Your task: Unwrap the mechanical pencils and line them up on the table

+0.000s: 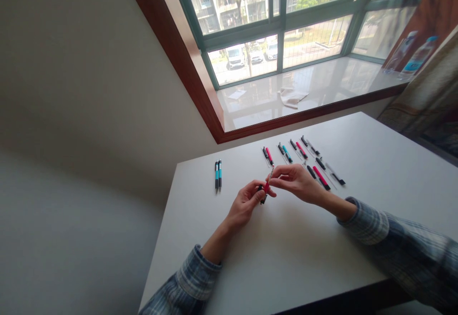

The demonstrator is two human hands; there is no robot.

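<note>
While left hand (246,204) grips red barrel (266,187), right hand (296,181) pinching thin rod (271,173), white table (304,253) beneath, green-framed window (281,24) beyond

- Tabletop (293,253): white, plain.
- Left side: two blue-and-black pens (218,175), parallel, close together, tips toward near edge.
- Farther right: loose pen parts in small groups; red barrels (321,177), blue barrel (286,153), black pieces (311,172).

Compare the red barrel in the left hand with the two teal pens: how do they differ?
The red barrel is pinkish red; the teal pens are teal and black. The left hand holds the red barrel tilted; the teal pens lie side by side. The red barrel looks unassembled; the teal pens look whole. Both have colourful bodies.
</note>
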